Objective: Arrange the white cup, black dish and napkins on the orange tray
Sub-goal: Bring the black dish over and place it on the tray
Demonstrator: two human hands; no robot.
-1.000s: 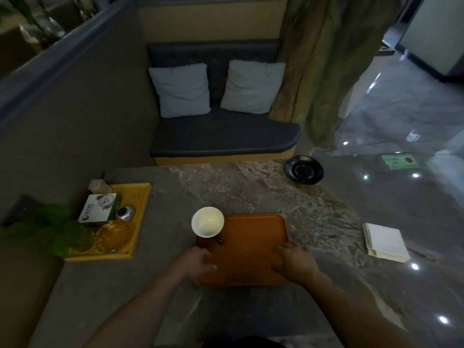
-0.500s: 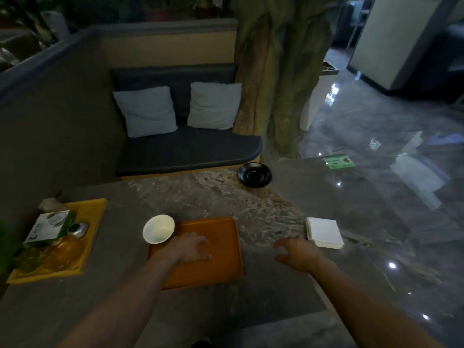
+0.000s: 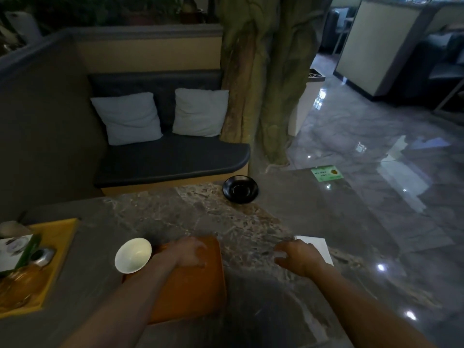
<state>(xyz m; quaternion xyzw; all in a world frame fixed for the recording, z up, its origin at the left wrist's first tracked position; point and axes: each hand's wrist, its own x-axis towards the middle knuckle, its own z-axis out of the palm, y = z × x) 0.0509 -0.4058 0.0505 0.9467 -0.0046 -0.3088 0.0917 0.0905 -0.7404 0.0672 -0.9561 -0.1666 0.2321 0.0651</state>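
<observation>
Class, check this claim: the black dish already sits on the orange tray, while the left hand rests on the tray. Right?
Not quite. In the head view the black dish stands on the table, well beyond the orange tray. The left hand does rest on the tray.

Marble table (image 3: 175,217), yellow tray (image 3: 59,237) with perhaps a bottle (image 3: 20,282), two pillows (image 3: 126,118), bench (image 3: 173,156)

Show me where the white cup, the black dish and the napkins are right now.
white cup (image 3: 133,254), head view, on its pale inside.
black dish (image 3: 240,189), head view, on its centre well.
napkins (image 3: 320,247), head view, on the top sheet beside the right hand.
</observation>
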